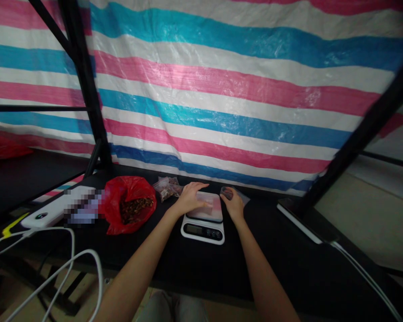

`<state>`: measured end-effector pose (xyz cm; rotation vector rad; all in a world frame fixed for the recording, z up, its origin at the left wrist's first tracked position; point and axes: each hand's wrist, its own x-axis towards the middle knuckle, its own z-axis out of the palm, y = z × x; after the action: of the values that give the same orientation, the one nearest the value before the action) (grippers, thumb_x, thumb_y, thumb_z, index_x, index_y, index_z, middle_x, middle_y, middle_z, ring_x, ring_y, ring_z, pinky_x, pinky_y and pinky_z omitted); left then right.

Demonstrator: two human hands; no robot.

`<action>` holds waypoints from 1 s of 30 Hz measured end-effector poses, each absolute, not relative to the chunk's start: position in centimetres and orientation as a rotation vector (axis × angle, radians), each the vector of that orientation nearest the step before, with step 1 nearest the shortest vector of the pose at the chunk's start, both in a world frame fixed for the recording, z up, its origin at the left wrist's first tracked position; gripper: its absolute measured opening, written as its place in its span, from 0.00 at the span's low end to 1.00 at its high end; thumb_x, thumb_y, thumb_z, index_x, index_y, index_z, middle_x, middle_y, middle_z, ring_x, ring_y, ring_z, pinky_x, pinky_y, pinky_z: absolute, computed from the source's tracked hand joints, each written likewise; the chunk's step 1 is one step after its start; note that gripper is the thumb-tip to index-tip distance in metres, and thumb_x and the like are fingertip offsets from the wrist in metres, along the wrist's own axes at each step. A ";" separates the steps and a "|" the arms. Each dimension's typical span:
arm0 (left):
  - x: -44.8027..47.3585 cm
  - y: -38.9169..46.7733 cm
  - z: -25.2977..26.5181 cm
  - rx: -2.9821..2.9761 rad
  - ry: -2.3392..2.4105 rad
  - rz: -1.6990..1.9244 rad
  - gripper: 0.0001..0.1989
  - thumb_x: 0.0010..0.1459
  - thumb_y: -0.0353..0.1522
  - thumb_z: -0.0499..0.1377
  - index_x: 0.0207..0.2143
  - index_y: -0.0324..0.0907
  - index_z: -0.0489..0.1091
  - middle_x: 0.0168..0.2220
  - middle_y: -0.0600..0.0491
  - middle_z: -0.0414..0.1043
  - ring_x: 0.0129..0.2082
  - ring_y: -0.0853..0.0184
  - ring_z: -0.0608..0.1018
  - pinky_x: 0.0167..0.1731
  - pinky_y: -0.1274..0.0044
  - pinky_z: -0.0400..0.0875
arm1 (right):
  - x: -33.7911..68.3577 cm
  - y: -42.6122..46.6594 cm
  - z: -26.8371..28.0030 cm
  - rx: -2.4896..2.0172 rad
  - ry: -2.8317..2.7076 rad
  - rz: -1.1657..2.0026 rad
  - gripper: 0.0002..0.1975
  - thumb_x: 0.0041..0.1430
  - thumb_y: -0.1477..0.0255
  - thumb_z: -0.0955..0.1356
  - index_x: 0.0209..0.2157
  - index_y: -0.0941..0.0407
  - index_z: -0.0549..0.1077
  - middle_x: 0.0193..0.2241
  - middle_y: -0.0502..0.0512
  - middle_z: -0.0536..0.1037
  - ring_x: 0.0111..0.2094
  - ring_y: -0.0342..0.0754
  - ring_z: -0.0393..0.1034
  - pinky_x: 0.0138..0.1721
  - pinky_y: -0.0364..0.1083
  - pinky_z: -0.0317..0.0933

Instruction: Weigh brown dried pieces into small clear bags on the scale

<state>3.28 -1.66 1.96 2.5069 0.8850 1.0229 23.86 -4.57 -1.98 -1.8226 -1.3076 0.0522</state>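
Observation:
A white kitchen scale [203, 232] with a shiny, reflective weighing plate [216, 208] rests on the black tabletop in front of me. My left hand [192, 199] is at the plate's left side, thumb and fingers apart, with nothing held. Just right of the scale, my right hand [234, 205] has its fingers curled around a small clear plastic cup [226, 192]; the hand partly hides it. Clear plastic bags [244, 197] lie behind that hand. Left of the scale stands an open red plastic bag [116, 197] containing small brown pieces [137, 209].
Small filled clear bags [168, 188] lie behind my left hand. A white device [58, 208] with white cables [72, 250] is at the left. A dark flat device [302, 219] with cables sits at the right. Black metal posts [85, 85] and a striped sheet [221, 98] stand behind.

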 end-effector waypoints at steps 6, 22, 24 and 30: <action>3.8 -2.5 1.5 2.663 0.836 0.840 0.37 0.39 0.50 0.61 0.51 0.43 0.62 0.48 0.49 0.67 0.49 0.60 0.65 0.52 0.66 0.50 | 22.7 -5.0 -0.9 -1.510 -1.356 0.121 0.24 0.45 0.68 0.66 0.46 0.56 0.61 0.37 0.56 0.75 0.36 0.50 0.71 0.39 0.49 0.61; 3.8 -1.4 1.4 2.240 0.726 1.039 0.23 0.39 0.43 0.64 0.37 0.41 0.72 0.38 0.49 0.71 0.39 0.63 0.72 0.42 0.73 0.64 | 21.4 -5.8 0.8 -1.278 -1.487 0.138 0.21 0.46 0.69 0.68 0.45 0.54 0.67 0.40 0.56 0.74 0.37 0.49 0.69 0.34 0.46 0.61; 3.7 -1.3 1.7 2.093 0.666 1.055 0.22 0.41 0.41 0.63 0.39 0.39 0.71 0.39 0.48 0.72 0.39 0.64 0.72 0.42 0.74 0.64 | 21.4 -6.0 1.2 -1.242 -1.514 0.117 0.21 0.47 0.69 0.68 0.46 0.53 0.67 0.41 0.56 0.73 0.38 0.49 0.68 0.33 0.45 0.61; 3.4 -1.5 2.7 1.847 0.553 1.020 0.23 0.45 0.38 0.61 0.43 0.35 0.68 0.38 0.47 0.73 0.39 0.64 0.74 0.44 0.72 0.64 | 21.0 -6.9 2.2 -1.137 -1.585 0.057 0.22 0.48 0.67 0.68 0.47 0.53 0.67 0.44 0.56 0.71 0.41 0.50 0.67 0.35 0.46 0.63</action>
<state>3.43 -1.50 2.69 1.8473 0.5532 1.0196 20.96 -6.91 2.20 -1.1367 -1.5850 0.0571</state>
